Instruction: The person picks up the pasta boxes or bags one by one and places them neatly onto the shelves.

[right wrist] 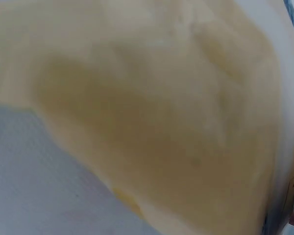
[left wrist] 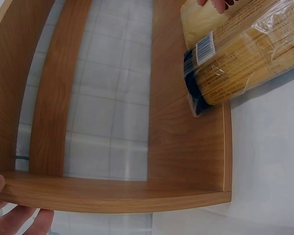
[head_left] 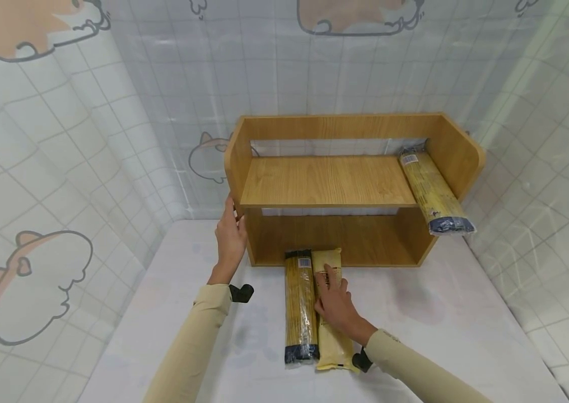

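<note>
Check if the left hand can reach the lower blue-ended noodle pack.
Likely yes, if the left hand leaves the wooden shelf: the noodle pack looks free on that side; the right hand rests on the yellow packet.

I'm seeing smooth, grained wood on the shelf (head_left: pixel 330 179) at centre frame. At lower centre, the clear-wrapped pack (head_left: pixel 301 313) is glinting with glossy plastic, while the pale yellow pack (head_left: pixel 336 350) is looking duller and creased. Shiny, plastic-looking sheeting (head_left: pixel 531 84) is catching light at upper right; matt cloth sleeves (head_left: pixel 183 347) are wrinkling below.
</note>
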The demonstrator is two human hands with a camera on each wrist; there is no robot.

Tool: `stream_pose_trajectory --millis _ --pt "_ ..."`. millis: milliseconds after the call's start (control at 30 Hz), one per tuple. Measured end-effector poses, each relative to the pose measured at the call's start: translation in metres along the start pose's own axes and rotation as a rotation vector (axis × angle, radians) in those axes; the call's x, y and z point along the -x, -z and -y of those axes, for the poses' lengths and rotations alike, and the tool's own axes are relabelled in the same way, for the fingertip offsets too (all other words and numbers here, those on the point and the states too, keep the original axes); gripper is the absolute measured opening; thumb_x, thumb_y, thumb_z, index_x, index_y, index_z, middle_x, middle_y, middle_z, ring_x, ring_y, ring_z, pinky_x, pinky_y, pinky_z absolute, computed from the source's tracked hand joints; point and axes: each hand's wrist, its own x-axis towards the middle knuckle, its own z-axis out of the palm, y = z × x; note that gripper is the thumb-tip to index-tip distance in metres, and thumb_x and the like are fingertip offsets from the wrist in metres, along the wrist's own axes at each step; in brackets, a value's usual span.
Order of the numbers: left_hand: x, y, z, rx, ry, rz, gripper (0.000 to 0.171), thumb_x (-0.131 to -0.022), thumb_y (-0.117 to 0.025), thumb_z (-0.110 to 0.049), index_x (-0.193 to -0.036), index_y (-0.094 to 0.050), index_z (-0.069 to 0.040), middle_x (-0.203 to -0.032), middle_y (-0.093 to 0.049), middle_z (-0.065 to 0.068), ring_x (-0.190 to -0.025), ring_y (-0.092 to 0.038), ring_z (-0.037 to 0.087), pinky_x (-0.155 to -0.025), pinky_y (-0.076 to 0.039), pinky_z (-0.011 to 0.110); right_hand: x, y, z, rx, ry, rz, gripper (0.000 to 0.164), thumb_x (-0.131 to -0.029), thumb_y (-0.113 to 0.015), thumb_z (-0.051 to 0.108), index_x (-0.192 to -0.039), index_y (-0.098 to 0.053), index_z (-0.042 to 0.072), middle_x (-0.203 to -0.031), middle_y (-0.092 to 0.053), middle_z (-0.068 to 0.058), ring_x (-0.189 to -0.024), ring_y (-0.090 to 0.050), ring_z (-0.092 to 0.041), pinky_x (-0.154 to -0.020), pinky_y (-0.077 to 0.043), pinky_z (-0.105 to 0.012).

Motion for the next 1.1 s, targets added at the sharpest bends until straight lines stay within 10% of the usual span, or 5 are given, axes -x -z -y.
stream_pose_trajectory --millis 567,1100 --pt "0.0006 0.0009 0.0000 0.008 -0.017 -0.005 0.061 -0.090 -0.050 -0.006 -0.140 -0.024 -0.029 -0.131 -0.051 0.010 -0.104 -0.061 0.030 -0.077 -0.055 0.040 -0.0010 0.0026 0.0003 -0.178 -0.024 -0.008 0.050 -0.080 -0.058 0.009 -0.127 -0.042 0.014 -0.138 -0.025 -0.014 -0.098 -0.037 -0.034 -0.050 -0.033 -0.020" --pt "0.0006 0.0007 0.0010 0.010 -0.011 -0.004 0.062 -0.090 -0.050 -0.007 -0.140 -0.023 -0.031 -0.130 -0.052 0.010 -0.103 -0.062 0.029 -0.077 -0.055 0.040 -0.0048 0.0050 0.0000 -0.377 0.006 -0.040 0.030 -0.079 -0.055 -0.002 -0.107 -0.048 0.007 -0.113 -0.032 -0.012 -0.091 -0.033 -0.024 -0.069 -0.028 -0.032"
